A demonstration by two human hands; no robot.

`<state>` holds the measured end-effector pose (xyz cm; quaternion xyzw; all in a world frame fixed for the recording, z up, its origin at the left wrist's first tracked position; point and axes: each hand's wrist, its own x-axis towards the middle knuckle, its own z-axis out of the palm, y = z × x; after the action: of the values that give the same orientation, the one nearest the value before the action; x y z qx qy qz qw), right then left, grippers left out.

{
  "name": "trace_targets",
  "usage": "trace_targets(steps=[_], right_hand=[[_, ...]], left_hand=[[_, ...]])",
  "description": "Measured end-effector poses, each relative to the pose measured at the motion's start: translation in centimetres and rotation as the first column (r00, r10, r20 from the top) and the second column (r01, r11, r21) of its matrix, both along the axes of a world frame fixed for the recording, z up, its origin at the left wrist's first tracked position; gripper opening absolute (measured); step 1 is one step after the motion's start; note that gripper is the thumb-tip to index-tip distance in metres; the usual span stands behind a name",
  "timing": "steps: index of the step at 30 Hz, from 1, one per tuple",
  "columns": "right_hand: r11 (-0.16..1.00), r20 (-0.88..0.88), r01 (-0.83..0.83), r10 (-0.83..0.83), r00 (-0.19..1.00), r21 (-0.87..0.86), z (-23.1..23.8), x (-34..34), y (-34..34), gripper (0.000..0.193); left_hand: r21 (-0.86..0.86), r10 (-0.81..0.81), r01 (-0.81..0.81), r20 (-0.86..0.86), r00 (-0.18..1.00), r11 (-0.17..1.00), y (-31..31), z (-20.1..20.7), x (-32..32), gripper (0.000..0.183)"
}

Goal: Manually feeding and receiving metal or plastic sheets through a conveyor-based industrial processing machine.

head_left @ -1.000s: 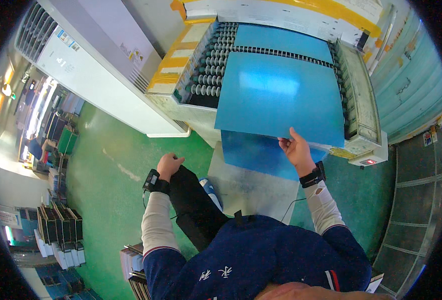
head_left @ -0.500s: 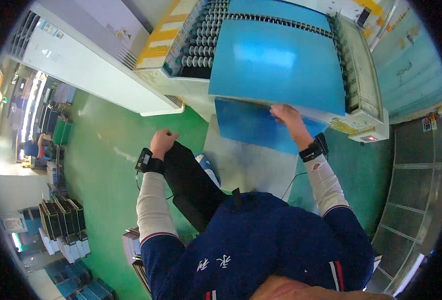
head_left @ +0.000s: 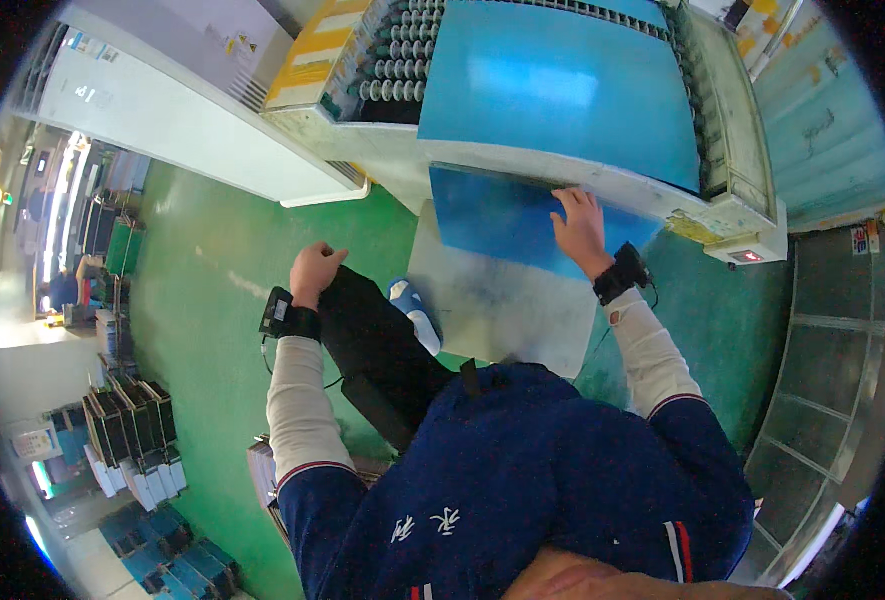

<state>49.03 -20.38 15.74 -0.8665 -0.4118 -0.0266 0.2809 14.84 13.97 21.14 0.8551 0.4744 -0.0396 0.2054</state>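
My right hand (head_left: 580,228) is at the upper edge of a darker blue panel (head_left: 492,212), below the front of a roller machine. Its fingers are stretched and slightly apart; whether they touch the panel is unclear. A large light blue sheet (head_left: 562,95) lies on the machine's rollers (head_left: 397,65), behind that hand. By my dark-trousered leg (head_left: 367,340), my left hand (head_left: 317,272) is loosely closed, with nothing visible in it. Both wrists carry black strapped devices.
A pale board (head_left: 502,320) lies on the green floor beside my foot. At the left stand a long white cabinet (head_left: 202,130) and racks of dark panels (head_left: 127,425). A metal-framed panel (head_left: 812,370) stands on the right. The machine's front corner bears a small red display (head_left: 747,257).
The light blue sheet sits farther back, baring the machine's front lip. My right hand has left its front edge, and the fingers have straightened. The left hand stays closed near my leg.
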Motion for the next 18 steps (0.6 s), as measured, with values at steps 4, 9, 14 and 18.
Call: trace_targets(steps=[4, 9, 14, 18], right_hand=[[0.998, -0.013, -0.020, 0.020, 1.000, -0.066, -0.1, 0.5, -0.1, 0.038], [0.998, 0.093, -0.039, 0.044, 0.995, -0.049, -0.9, 0.8, -0.3, 0.031], [0.999, 0.134, -0.027, 0.031, 0.990, -0.029, -0.9, 0.8, 0.4, 0.017], [0.996, 0.111, -0.076, 0.079, 0.991, -0.039, -0.5, 1.2, 1.0, 0.008]], left_hand=[[-0.031, -0.002, 0.003, 0.018, 1.000, 1.000, -0.1, 0.0, 0.0, 0.044], [-0.004, -0.025, 0.026, 0.033, 0.999, 1.000, 0.5, -0.7, -0.3, 0.045], [0.020, -0.038, 0.037, 0.030, 0.999, 0.999, -0.3, 0.1, -0.1, 0.044], [0.047, -0.039, 0.036, 0.065, 0.997, 0.998, -0.4, 0.5, -0.2, 0.044]])
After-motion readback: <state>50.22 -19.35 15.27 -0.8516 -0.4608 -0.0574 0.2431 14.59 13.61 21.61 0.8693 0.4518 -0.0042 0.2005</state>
